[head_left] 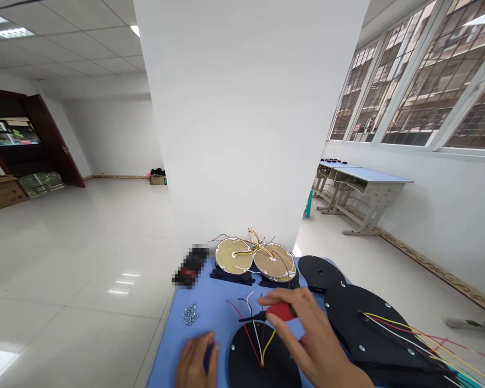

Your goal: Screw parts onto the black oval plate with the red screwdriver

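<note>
Over blue mat (210, 302), right hand (307, 334) gripping screwdriver (281, 311)

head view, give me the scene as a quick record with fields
right hand: holds a red-handled tool
left hand: curled round a dark blue object, mostly hidden
nearest disc: black disc with red, white and yellow wires
also on blue mat: small metal fasteners, two tan discs

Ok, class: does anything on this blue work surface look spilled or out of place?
Loose metal fasteners lie heaped on the blue work surface near its edge, with no container, so they look spilled.
</note>
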Motion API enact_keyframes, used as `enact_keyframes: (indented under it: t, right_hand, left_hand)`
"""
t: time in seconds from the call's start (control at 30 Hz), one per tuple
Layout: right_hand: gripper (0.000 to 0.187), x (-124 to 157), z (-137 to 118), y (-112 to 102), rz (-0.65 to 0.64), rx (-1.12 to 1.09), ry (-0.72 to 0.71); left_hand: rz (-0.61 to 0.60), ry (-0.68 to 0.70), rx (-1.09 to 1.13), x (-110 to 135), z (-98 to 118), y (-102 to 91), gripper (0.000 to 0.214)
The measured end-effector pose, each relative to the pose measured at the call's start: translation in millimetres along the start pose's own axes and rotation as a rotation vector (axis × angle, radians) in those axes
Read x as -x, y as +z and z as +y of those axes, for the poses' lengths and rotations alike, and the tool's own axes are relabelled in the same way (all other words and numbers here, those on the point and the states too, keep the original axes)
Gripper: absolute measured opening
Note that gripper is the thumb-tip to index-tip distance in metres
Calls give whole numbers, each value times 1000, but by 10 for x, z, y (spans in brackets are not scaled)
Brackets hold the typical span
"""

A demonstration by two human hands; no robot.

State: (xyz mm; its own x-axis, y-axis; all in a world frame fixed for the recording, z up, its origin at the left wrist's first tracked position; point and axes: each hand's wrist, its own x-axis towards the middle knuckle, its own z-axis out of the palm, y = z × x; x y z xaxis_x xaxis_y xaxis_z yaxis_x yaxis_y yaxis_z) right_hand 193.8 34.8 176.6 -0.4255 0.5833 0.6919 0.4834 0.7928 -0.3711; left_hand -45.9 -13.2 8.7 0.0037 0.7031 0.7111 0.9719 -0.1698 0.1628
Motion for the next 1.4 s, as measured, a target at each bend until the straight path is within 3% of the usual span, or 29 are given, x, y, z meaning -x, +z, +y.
enact_keyframes:
  t: [0.1,0.23,0.4,0.63,0.97,1.13,1.27,1.4]
  right_hand:
    - [15,163,84,-179,110,19,90]
    - [18,356,160,-302,179,12,199]
    - [19,479,161,-344,179,9,255]
    - [22,552,205,-324,168,29,271]
    - [22,603,215,-307,158,49,269]
    - [25,595,164,-298,177,10,286]
    - [23,573,99,-255,166,-51,258]
    - [23,559,44,-180,125,-71,204]
  left_hand:
    - [86,-19,-132,-157,-195,-156,32]
    - [21,15,-259,-313,-319,-253,40]
    - [-37,79,-365,-299,-320,-195,35]
    - [-9,145,-322,-268,-328,-194,33]
    - [0,88,-231,-247,-320,-172,35]
    - [-165,75,-47,-95,-401,-79,21]
    - [-310,-29,94,-83,-436,-45,23]
    - [-376,-114,198,-101,-427,-40,22]
